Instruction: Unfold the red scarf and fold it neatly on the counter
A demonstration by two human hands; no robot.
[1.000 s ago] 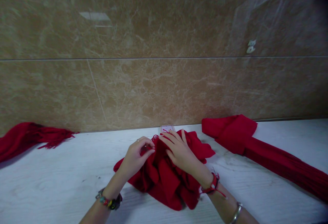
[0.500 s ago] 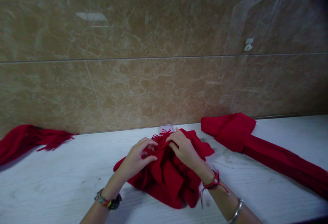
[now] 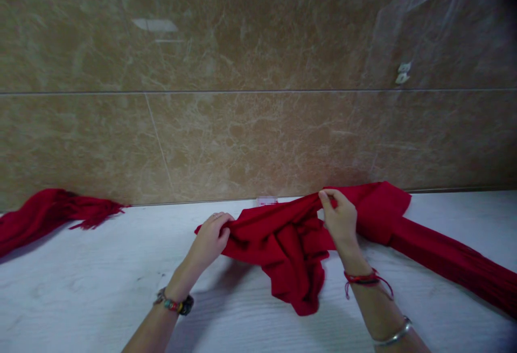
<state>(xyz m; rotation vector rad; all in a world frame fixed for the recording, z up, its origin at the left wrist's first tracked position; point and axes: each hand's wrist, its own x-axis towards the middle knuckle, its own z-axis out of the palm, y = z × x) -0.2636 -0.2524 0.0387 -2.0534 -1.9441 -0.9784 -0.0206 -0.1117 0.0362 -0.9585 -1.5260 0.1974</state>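
Note:
A red scarf (image 3: 291, 251) hangs between my two hands, its upper edge stretched out and the rest drooping in loose folds onto the white surface. My left hand (image 3: 212, 237) pinches the left end of that edge, thumb against fingers. At the other end, my right hand (image 3: 339, 216) grips the edge between thumb and fingertips, just in front of a second red scarf (image 3: 375, 213). That second scarf lies folded at the right, with its long fringed part reaching to the right edge of the view.
Another red scarf (image 3: 44, 216) with a fringed end lies at the far left. A small pinkish card-like item (image 3: 266, 200) sits against the wall, partly covered. The tiled marble wall (image 3: 258, 143) rises behind the white tabletop (image 3: 100, 272). Small white fittings (image 3: 403, 73) are on the wall.
My hands have moved apart, the right one going rightward. The scarf's edge has been pulled out wide from a bunched heap and lifted somewhat. The view has shifted slightly.

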